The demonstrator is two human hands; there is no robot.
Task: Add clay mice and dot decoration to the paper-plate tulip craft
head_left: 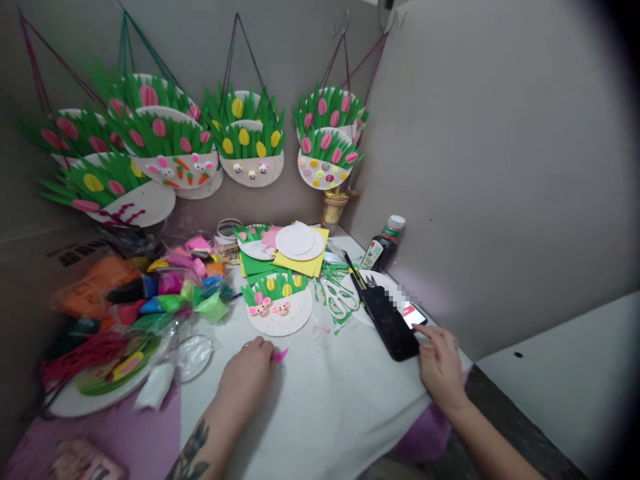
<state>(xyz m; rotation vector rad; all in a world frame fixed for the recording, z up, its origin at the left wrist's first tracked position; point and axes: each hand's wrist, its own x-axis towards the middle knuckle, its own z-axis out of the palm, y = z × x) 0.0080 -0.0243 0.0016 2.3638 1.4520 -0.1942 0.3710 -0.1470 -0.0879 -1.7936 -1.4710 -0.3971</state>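
Note:
My left hand (253, 370) rests low over the white-covered table, its fingers curled together. A small bright pink piece (280, 356), which looks like soft modelling clay, pokes out at the fingertips. Just beyond lies a white paper-plate basket (279, 317) with green paper grass, paper eggs and two pink clay mouse- or rabbit-like faces. At the right, my right hand (443, 363) reaches out with its index finger extended to the lit screen of a phone (415, 316); nothing is gripped in it. A black case-like slab (390, 327) lies beside the phone.
White-handled scissors (340, 299) lie among green paper scraps. Behind are paper plates (300, 240) on yellow sheets and a dark bottle (384, 243). Bagged coloured clay (173, 283) crowds the left. Several finished baskets (253, 167) hang on the wall.

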